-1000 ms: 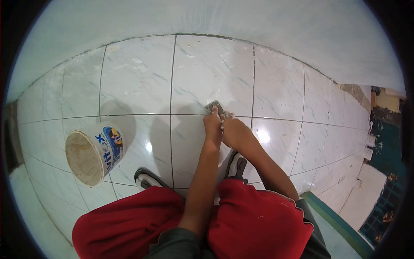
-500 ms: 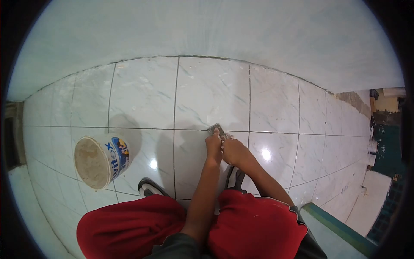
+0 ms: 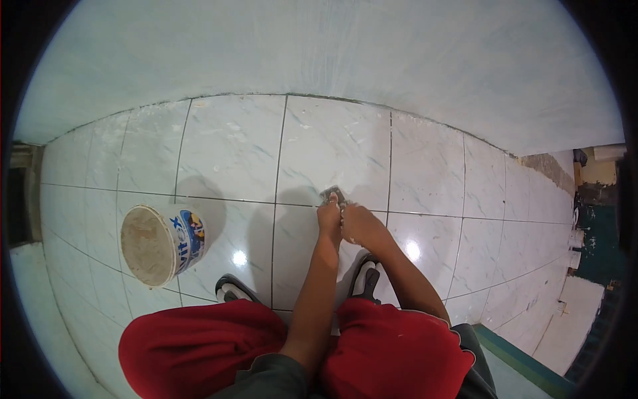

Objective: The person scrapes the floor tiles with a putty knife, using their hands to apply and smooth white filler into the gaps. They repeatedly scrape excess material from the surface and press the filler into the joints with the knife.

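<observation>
My left hand (image 3: pixel 328 221) is closed round a small grey putty knife (image 3: pixel 330 191), its thumb lying along the flat blade. White paste clings to the blade and to my fingers. Pressed up against it from the right is my right hand (image 3: pixel 361 226), curled into a fist with white smears at its knuckles. What lies inside that fist is hidden. Both hands are above the tiled floor (image 3: pixel 232 146), in front of my knees.
A white paint bucket (image 3: pixel 147 246), coated inside with pale residue, stands on the left. A pale wall (image 3: pixel 319 46) rises ahead. My sandalled feet (image 3: pixel 364 276) are under me. On the right are a green-edged step (image 3: pixel 522 359) and a dark green surface (image 3: pixel 598 236).
The view has shifted slightly, so the bucket and tile lines sit a little further right. My hands stay together at the putty knife, the right one drawn closer against the left.
</observation>
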{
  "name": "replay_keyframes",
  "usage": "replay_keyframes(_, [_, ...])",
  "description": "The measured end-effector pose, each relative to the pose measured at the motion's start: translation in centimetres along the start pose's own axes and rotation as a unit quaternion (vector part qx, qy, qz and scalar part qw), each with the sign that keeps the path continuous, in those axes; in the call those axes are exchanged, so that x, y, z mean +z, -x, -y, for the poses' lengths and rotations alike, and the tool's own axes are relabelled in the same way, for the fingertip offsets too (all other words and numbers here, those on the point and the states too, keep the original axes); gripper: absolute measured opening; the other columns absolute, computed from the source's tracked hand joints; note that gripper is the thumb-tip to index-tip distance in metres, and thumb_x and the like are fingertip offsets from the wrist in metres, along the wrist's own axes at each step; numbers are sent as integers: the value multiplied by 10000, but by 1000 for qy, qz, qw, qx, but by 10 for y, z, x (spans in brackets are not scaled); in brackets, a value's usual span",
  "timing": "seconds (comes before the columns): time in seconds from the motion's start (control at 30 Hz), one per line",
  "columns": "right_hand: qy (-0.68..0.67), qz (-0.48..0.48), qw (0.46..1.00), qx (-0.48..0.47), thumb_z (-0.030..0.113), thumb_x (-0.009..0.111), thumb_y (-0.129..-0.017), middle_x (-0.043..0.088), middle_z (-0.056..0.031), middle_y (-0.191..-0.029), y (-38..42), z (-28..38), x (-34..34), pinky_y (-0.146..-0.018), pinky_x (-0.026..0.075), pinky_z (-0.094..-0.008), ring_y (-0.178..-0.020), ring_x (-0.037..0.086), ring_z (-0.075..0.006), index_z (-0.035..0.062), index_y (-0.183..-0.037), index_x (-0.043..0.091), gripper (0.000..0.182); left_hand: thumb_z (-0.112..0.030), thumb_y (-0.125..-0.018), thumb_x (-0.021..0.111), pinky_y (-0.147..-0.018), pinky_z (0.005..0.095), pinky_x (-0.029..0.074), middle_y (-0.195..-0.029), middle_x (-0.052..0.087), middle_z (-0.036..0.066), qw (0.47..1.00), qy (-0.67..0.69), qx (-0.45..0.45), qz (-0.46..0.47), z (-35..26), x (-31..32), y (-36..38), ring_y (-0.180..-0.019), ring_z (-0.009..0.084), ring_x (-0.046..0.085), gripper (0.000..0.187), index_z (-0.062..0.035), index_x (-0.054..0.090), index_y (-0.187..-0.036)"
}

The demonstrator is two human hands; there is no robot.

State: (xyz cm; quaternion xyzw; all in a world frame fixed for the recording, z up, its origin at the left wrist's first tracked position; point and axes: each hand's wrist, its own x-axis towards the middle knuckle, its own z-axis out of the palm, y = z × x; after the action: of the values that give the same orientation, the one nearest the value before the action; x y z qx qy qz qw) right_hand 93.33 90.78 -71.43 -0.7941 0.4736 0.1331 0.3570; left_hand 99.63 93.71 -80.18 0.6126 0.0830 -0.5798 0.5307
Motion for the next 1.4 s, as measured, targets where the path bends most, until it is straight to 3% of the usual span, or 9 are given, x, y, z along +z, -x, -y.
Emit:
replay_keyframes(0.13, [43, -127, 988, -77, 84, 538, -672, 576, -274, -770, 9, -18, 41, -660, 477, -432, -712, 577, -411, -88, -775, 577, 205, -277, -876, 490, -441, 294, 366, -616, 533, 35, 1000, -15, 4, -9, 11, -9, 4, -491, 126, 472, 305, -27, 554, -715])
replay_keyframes(0.23, [11, 18, 998, -59, 70, 529, -662, 572, -277, -734, -3, -8, 11, -656, 476, -430, -705, 578, -406, -87, -754, 575, 187, -266, -878, 487, -424, 297, 366, -625, 546, 39, 1000, -2, -11, 10, 5, -10, -1, -483, 132, 483, 285, -39, 557, -721])
replay_keyframes(0.4, [2, -7, 998, -66, 47, 511, -664, 577, -274, -739, 20, 0, 17, -672, 474, -434, -726, 586, -395, -76, -754, 579, 168, -258, -882, 479, -408, 298, 365, -608, 544, 44, 994, 103, -33, 10, 19, -16, 7, -473, 137, 497, 294, -27, 540, -710])
replay_keyframes(0.47, [-22, -81, 996, 4, 38, 504, -670, 580, -273, -754, 17, 3, 33, -690, 471, -436, -754, 588, -388, -72, -763, 585, 166, -301, -890, 467, -517, 320, 422, -634, 545, 86, 999, 27, -21, -11, 4, -19, 11, -538, 168, 518, 368, 5, 537, -698])
replay_keyframes(0.83, [-39, 0, 999, 28, 52, 492, -707, 582, -274, -786, 9, 11, 20, -716, 462, -447, -796, 580, -390, -54, -801, 594, 175, -302, -894, 447, -530, 321, 444, -677, 560, 86, 999, 14, 1, 38, -12, -17, -1, -564, 187, 543, 380, 39, 550, -762])
replay_keyframes(0.93, [-12, 16, 1000, 23, 76, 464, -758, 562, -311, -876, 12, 17, 10, -743, 473, -436, -834, 582, -385, -86, -1013, 514, 306, -238, -891, 471, -464, 311, 439, -618, 546, 76, 997, 59, -16, 50, -7, -18, 6, -512, 174, 538, 294, 9, 532, -743])
replay_keyframes(1.0, [-9, -44, 998, 38, 54, 474, -723, 580, -280, -783, 27, 13, 27, -709, 463, -456, -777, 581, -397, -65, -784, 586, 175, -240, -892, 468, -449, 308, 432, -618, 548, 76, 995, 81, -51, 27, -6, -14, 21, -502, 168, 532, 302, 10, 527, -733])
replay_keyframes(1.2, [-24, 21, 999, 37, 79, 484, -741, 573, -287, -766, 10, 10, 12, -700, 460, -457, -776, 577, -402, -65, -777, 586, 181, -289, -889, 466, -512, 283, 424, -689, 566, 81, 998, 33, -12, 44, -4, -14, -2, -560, 147, 527, 338, 9, 561, -763])
replay_keyframes(1.4, [-52, -79, 995, 25, 58, 502, -709, 572, -283, -738, 17, -4, 29, -674, 466, -446, -754, 575, -410, -80, -754, 572, 161, -259, -885, 481, -452, 287, 433, -632, 548, 62, 998, 36, -38, 19, 13, -17, -1, -507, 142, 530, 318, 9, 551, -730])
